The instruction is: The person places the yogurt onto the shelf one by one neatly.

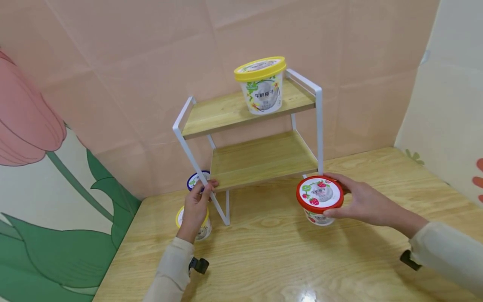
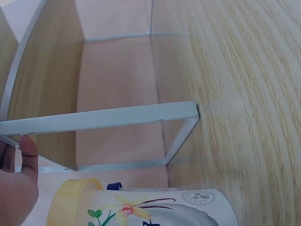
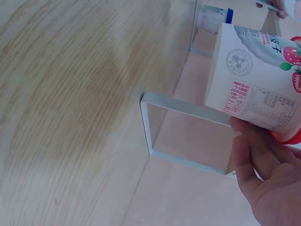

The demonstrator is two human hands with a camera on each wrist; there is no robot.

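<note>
A two-tier wooden shelf (image 1: 264,161) with a white metal frame stands on the table. My left hand (image 1: 195,207) grips its front left leg (image 2: 103,117) near the lower board, thumb on the near side. My right hand (image 1: 360,203) holds a paper tub (image 1: 320,193) with a red lid and strawberry print, upright by its side. The right wrist view shows that tub (image 3: 258,77) raised off the tabletop, beside the shelf's right end. Atop the upper board, near its right front, sits a yellow-lidded tub (image 1: 264,90).
Left of the shelf, a blue-lidded tub (image 1: 194,179) and another yellow-lidded tub (image 1: 203,228) stand partly hidden behind my left hand. A pink covering (image 1: 124,84) hangs behind the shelf. A pale wall (image 1: 449,117) bounds the table (image 1: 264,260) on the right.
</note>
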